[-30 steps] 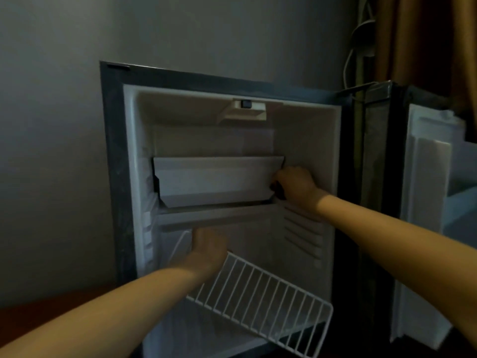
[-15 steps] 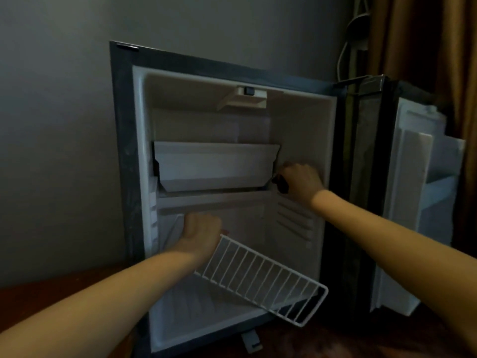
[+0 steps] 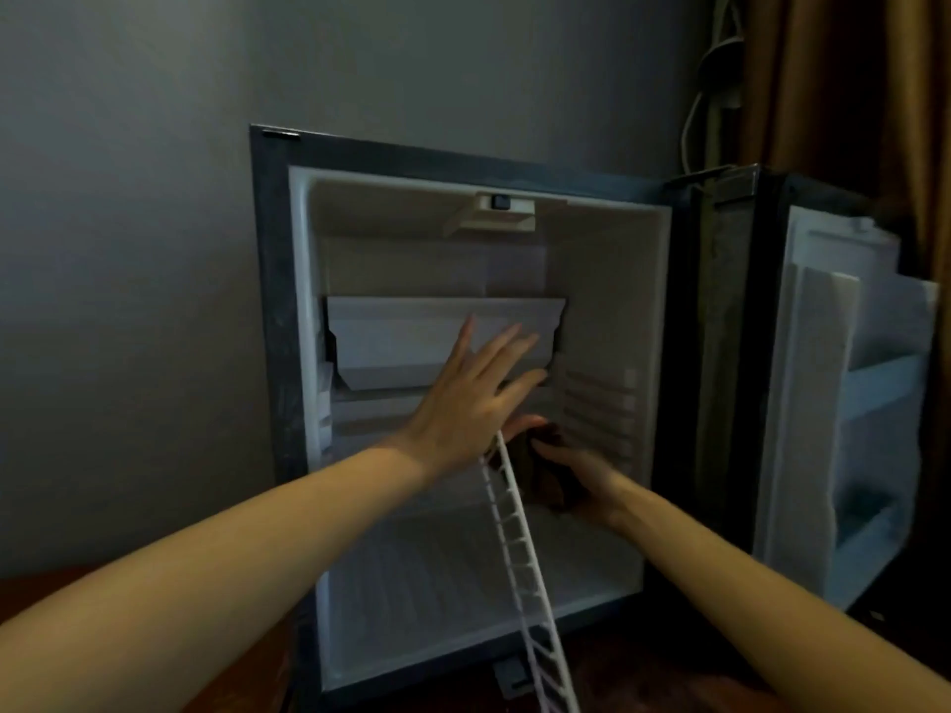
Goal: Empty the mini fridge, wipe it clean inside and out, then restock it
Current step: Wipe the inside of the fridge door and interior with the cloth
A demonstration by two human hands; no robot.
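Right now the wire shelf [image 3: 521, 558] is leaning edge-on out of the mini fridge [image 3: 268, 352] — likely light, stiff, best gripped by its top rail — while my left hand [image 3: 473, 403] is hovering spread, empty, my right hand [image 3: 592, 486] clutching a dark cloth [image 3: 540, 470].

The wire rack [image 3: 525, 558] and fridge interior [image 3: 602, 280] are white, the fridge frame [image 3: 267, 301] dark grey, the cloth [image 3: 545, 481] brown.

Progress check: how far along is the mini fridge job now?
Emptying looks done: the mini fridge shows no food inside, only a white tray. In hand: the wire shelf tilts on edge, partly out, by the open left hand; the right hand grips a dark wad, possibly a cloth. Left: wiping and restocking; no stock shows.
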